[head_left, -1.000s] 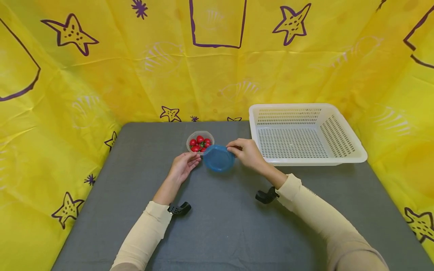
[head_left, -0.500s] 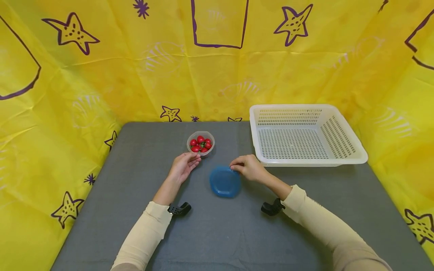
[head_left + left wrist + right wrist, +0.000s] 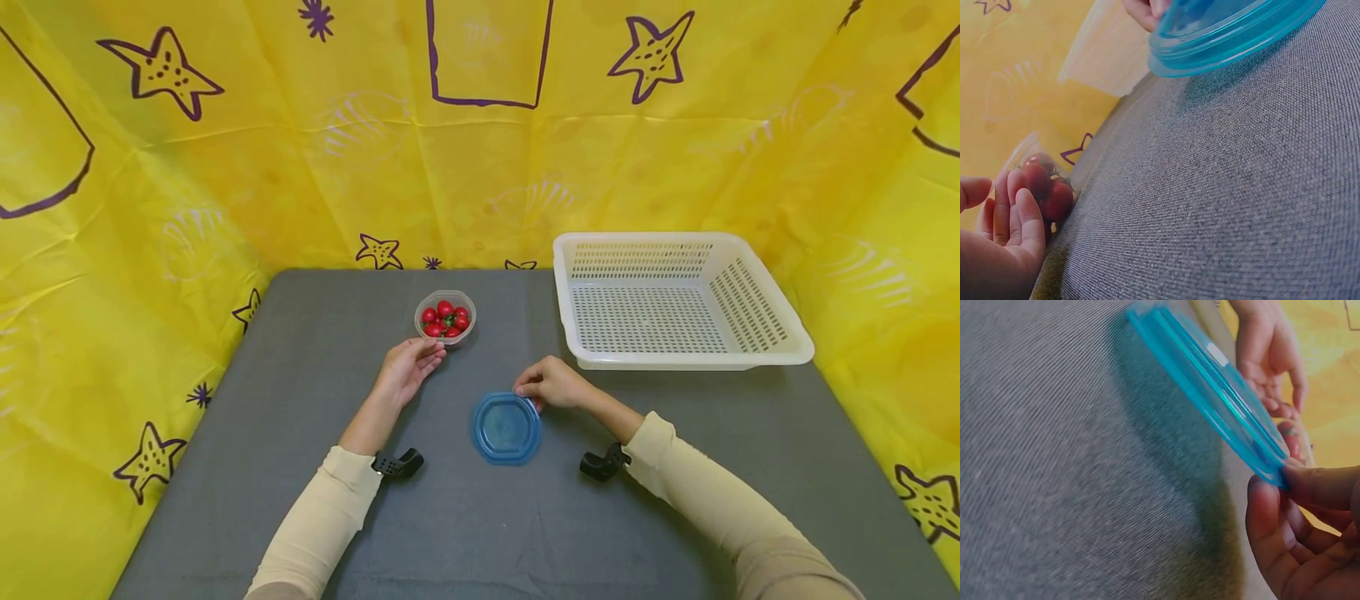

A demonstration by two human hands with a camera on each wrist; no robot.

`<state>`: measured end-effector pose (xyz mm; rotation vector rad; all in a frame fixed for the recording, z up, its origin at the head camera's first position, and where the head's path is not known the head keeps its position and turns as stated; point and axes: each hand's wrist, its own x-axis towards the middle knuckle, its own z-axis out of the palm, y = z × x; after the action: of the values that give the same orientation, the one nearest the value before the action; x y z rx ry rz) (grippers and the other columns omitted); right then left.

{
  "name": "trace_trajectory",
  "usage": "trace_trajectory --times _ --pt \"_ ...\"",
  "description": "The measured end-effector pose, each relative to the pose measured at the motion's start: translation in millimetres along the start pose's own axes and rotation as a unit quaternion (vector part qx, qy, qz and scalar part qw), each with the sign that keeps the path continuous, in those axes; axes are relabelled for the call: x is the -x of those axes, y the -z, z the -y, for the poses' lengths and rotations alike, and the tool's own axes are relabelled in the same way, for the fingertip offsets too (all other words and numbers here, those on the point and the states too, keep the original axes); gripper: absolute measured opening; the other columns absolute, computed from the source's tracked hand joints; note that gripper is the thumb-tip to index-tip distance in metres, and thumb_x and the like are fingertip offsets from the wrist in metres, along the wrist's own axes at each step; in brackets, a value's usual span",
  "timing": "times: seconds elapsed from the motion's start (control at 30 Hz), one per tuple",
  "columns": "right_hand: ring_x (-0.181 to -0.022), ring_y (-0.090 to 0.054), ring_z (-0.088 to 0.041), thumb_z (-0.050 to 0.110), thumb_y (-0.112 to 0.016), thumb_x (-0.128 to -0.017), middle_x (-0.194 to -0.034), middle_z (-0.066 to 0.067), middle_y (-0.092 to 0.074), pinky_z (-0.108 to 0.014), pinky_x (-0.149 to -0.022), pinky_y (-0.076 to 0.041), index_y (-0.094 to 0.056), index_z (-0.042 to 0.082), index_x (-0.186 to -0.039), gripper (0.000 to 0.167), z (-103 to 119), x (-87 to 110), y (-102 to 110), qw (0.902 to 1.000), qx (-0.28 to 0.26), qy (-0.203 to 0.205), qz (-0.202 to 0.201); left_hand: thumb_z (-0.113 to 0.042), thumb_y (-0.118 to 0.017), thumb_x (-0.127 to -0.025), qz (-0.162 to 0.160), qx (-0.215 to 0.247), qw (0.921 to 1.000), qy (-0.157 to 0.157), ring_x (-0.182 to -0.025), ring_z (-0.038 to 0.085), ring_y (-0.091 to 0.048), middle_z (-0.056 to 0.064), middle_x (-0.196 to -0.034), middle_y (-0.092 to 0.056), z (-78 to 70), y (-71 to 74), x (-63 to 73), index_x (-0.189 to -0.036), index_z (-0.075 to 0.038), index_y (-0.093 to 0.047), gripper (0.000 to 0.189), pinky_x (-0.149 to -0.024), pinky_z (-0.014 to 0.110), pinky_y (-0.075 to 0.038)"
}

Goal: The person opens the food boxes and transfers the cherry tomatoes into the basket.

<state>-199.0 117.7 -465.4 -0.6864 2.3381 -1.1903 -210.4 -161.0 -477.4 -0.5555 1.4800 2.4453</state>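
Note:
In the head view, my right hand (image 3: 555,385) pinches the edge of a translucent blue plastic lid (image 3: 506,429) between thumb and fingers. The right wrist view shows that lid (image 3: 1210,400) tilted close over the cloth, its shadow beneath. My left hand (image 3: 405,371) is at the near side of a small clear plastic container (image 3: 450,342) holding several red cherry tomatoes (image 3: 446,309) with green stems. Seen from the left wrist, the fingers (image 3: 1030,219) are relaxed right at the container's wall, with the thumb held apart. The container stands uncovered.
A white perforated plastic basket (image 3: 682,360) stands at the back right of the grey cloth-covered table (image 3: 465,533). Behind and at both sides hangs a yellow curtain (image 3: 480,167) with starfish drawings. Each wrist wears a black camera mount (image 3: 401,463).
My right hand has drawn the lid away from the container, toward the front and slightly right, and lowered it toward the table. The left hand has stayed at the container.

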Motion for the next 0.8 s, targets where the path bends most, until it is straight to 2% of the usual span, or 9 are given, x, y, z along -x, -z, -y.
trace_trajectory --times 0.27,0.43,0.67,0.8 --pt "-0.059 -0.058 -0.005 0.008 -0.068 -0.089 -0.079 -0.008 -0.072 -0.020 -0.055 -0.052 -0.075 0.000 -0.091 0.011 -5.0 -1.7 -2.9 0.9976 0.067 0.000 -0.019 -0.011 -0.054 -0.099 -0.004 -0.009 1.0000 -0.001 -0.074 0.011 -0.069 -0.002 -0.077 -0.071 -0.6 -0.4 -0.1 -0.093 -0.009 -0.057 0.006 -0.080 0.023 -0.057" --pt "-0.058 -0.055 -0.004 0.008 -0.069 -0.088 -0.074 -0.004 -0.069 -0.019 -0.054 -0.047 -0.075 0.002 -0.090 0.009 -6.7 -1.7 -4.8 0.9930 0.114 0.019 -0.027 -0.012 -0.054 -0.099 -0.004 -0.008 1.0000 0.001 -0.075 0.011 -0.069 -0.001 -0.078 -0.071 -0.9 -0.2 0.0 -0.093 -0.009 -0.057 0.007 -0.081 0.023 -0.057" --pt "-0.058 -0.054 -0.003 0.007 -0.069 -0.088 -0.075 -0.004 -0.068 -0.018 -0.054 -0.046 -0.075 0.002 -0.089 0.007 -8.4 0.1 -7.0 0.9905 0.129 0.032 -0.035 -0.011 -0.053 -0.100 0.009 -0.005 0.9999 -0.003 -0.075 0.011 -0.069 -0.002 -0.077 -0.071 -0.3 -0.4 1.0 -0.094 -0.008 -0.056 0.007 -0.081 0.024 -0.057" --pt "-0.070 -0.062 -0.009 0.010 -0.069 -0.088 -0.082 -0.005 -0.072 -0.022 -0.063 -0.050 -0.075 0.004 -0.090 0.008 -5.9 1.4 -5.5 0.9860 0.155 0.044 -0.043 -0.011 -0.052 -0.100 0.012 -0.004 0.9999 -0.003 -0.075 0.011 -0.069 -0.002 -0.077 -0.071 0.3 -0.2 1.2 -0.094 -0.008 -0.056 0.008 -0.081 0.024 -0.057"
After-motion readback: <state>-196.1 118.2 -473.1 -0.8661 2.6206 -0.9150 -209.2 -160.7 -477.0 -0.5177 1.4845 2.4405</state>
